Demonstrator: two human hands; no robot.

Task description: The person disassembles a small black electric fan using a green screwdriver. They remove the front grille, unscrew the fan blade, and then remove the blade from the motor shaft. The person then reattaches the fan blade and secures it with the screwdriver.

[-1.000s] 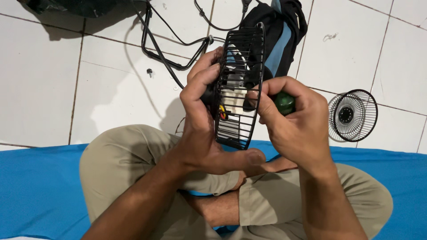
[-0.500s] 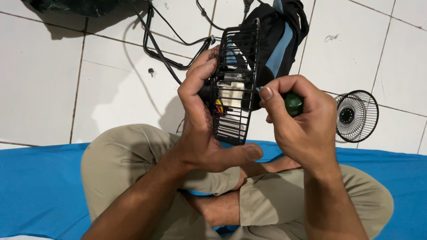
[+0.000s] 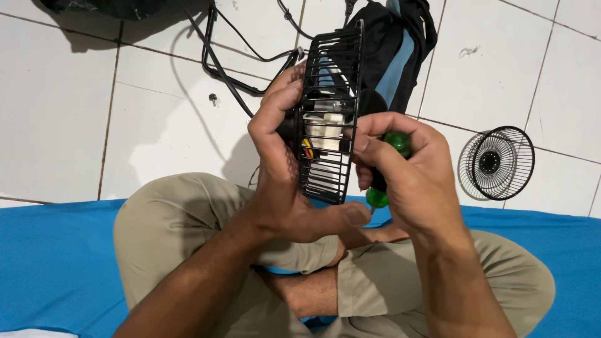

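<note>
**Fan cage tips upright as the screwdriver stays buried in it**

The person sits cross-legged on a blue mat (image 3: 56, 263), and the black fan cage (image 3: 328, 112) is held up over the lap, edge-on to the head camera. The left hand (image 3: 282, 163) wraps the back of the cage, its grip clamped on the motor housing with the thumb pointing toward the knee. The right hand (image 3: 407, 175) is closed tight round a green-handled screwdriver (image 3: 388, 169), whose shaft goes in toward the white and coloured parts inside the cage; the tip itself is hidden by the bars.

Compared with a second ago, the cage stands a little straighter and its top rim sits higher against the dark bag with a blue stripe (image 3: 394, 56) on the white tiled floor (image 3: 75, 125). The right hand has slid slightly lower and outward, so more of the green handle shows, both at the knuckles and below the fist. I read that as a turn or a re-seating of the driver, work on a fastening inside, though no screw can be seen.

The loose round front grille (image 3: 498, 163) lies flat on the tiles to the right, unmoved, and the black cable (image 3: 231, 56) loops behind the cage as before.
</note>
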